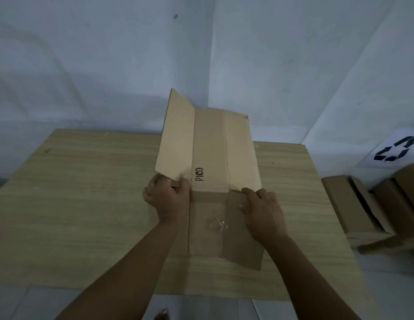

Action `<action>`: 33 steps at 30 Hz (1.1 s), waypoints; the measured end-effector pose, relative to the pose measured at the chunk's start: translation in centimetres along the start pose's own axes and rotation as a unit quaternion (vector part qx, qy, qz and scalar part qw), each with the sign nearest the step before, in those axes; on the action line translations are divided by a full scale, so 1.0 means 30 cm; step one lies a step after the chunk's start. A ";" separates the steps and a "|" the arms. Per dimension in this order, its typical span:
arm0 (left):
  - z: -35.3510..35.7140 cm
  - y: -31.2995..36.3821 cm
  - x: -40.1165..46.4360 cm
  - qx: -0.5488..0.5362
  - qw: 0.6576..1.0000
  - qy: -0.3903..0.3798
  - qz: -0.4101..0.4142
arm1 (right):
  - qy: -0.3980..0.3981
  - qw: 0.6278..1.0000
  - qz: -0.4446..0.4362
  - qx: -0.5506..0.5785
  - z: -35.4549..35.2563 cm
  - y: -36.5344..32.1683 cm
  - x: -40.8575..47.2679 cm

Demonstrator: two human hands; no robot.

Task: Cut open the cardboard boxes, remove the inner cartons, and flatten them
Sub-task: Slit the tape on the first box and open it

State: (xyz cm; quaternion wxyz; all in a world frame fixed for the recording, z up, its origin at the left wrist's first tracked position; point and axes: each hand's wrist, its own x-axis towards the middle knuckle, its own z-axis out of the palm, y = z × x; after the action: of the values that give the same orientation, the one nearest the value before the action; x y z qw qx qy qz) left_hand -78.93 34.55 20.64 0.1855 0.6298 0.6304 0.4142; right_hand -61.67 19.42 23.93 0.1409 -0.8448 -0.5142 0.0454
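Cardboard fills the middle of my head view: a box (210, 158) lies opened out on a wooden table (74, 204), its long axis running away from me toward the wall corner (211, 65), with "PICO" printed in black near its centre fold. My left hand (169, 197) grips the box's left panel at its near corner, thumb on top of the panel and fingers curled beneath it, and that panel stands tilted up off the table while the rest of the box lies low. My right hand (262, 209) rests on the box's near right flap (238, 245), fingers curled together over the flap's fold; whether they pinch the edge or only press on it I cannot tell. A crumpled scrap of clear tape (217, 225) sticks to the box between my two hands. To the right of the box, beyond the table's edge, more boxes (363, 211) sit on the floor below a sheet bearing a recycling sign (396, 150).
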 end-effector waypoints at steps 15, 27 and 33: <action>0.007 -0.270 0.037 -0.050 0.961 -0.173 -0.211 | -0.106 0.991 0.071 0.033 0.253 0.079 -0.010; -0.003 -0.326 -0.095 0.140 0.919 -0.250 -0.271 | -0.124 0.919 0.366 0.077 0.368 0.020 -0.140; -0.071 -0.355 -0.102 0.113 0.940 -0.231 -0.223 | -0.097 0.920 0.312 0.216 0.348 0.059 -0.165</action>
State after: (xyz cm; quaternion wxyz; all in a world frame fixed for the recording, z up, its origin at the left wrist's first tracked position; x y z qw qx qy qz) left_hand -86.94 32.49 12.95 0.3414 0.5683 0.7371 0.1310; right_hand -64.79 16.30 13.11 0.2485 -0.9029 -0.2130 0.2786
